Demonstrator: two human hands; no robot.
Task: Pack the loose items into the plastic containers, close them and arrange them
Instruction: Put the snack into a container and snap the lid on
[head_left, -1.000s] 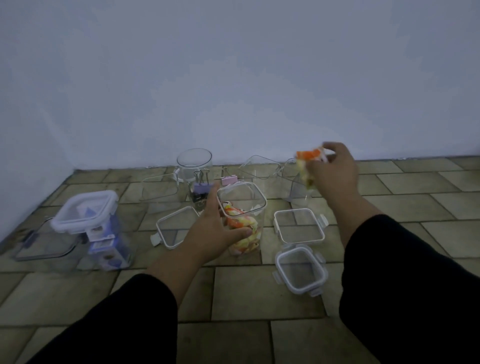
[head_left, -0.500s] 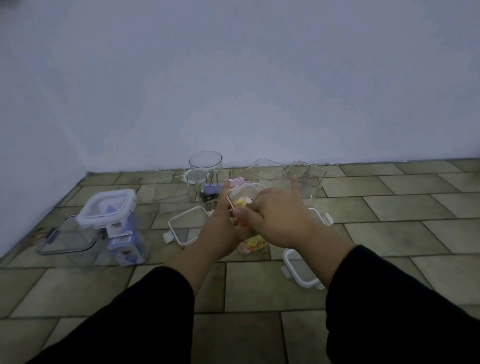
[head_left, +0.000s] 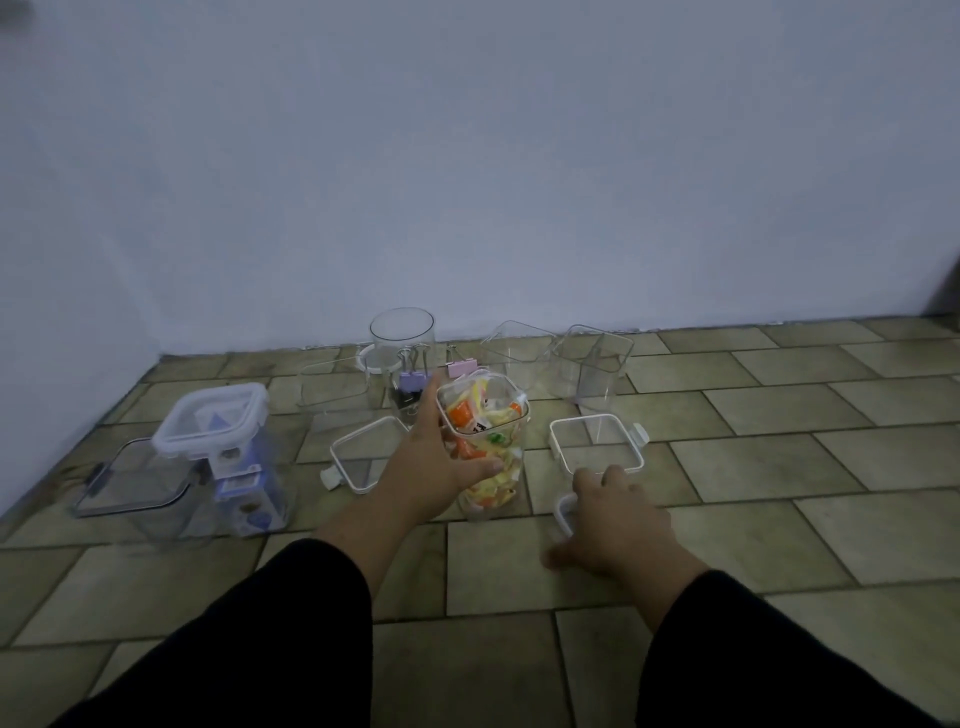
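I get one view only — head-worn, aimed forward and down at the tiled floor (head_left: 779, 467), close above the containers — wall (head_left: 467, 156) behind.

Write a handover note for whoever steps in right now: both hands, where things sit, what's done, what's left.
Left hand grips the open candy container, which is full of wrappers.
Right hand rests on a small lid on the floor; grip unclear.
Done: closed container at left, holding boxes.
Left: lid the candy container, pack the binder clips, close the empty containers, use the spare lids, arrange all.
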